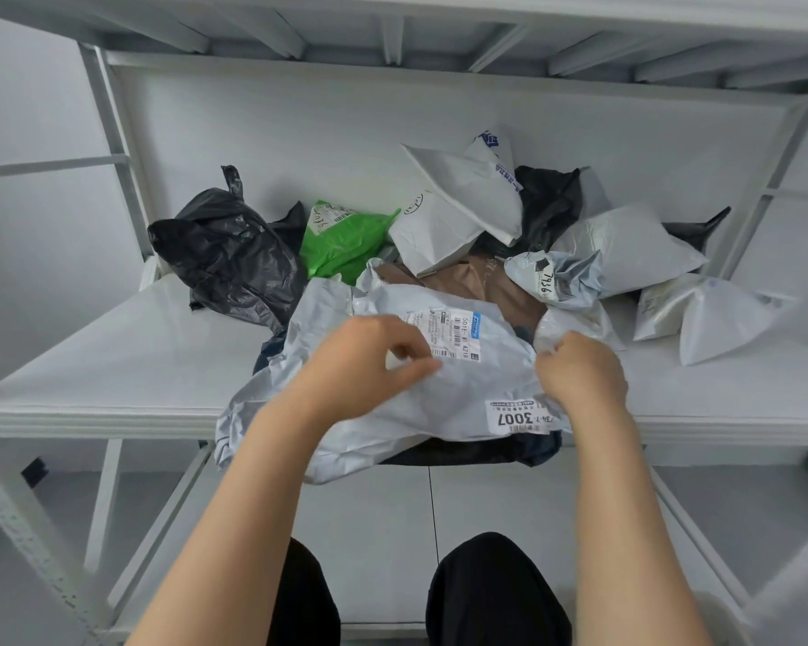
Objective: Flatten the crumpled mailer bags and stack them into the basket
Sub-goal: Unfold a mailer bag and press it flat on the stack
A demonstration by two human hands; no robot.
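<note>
The large pale grey crumpled plastic mailer bag (393,412) lay beneath both hands, spread over the front edge of the white metal shelf (113,356) and hanging partly off it. The left hand (365,361) sat on the bag's middle with curled fingers, thumb and forefinger pinching a fold of plastic. Just beyond its fingertips was a white barcode shipping label (449,333). The right hand (579,375) was closed into a fist, gripping the bag's bunched right edge. A second white label printed 3007 (518,417) showed just below that hand. Something dark (476,452) lay under the bag, near the wrists.

Beyond the hands a brown mailer (476,277) and a small grey crumpled mailer (556,277) rested near the bag. Farther back sat a green plastic mailer (341,240) and white folded mailers (458,202). Past the left hand lay a black crumpled plastic bag (225,254). Well past the right hand were puffy white mailers (710,314).
</note>
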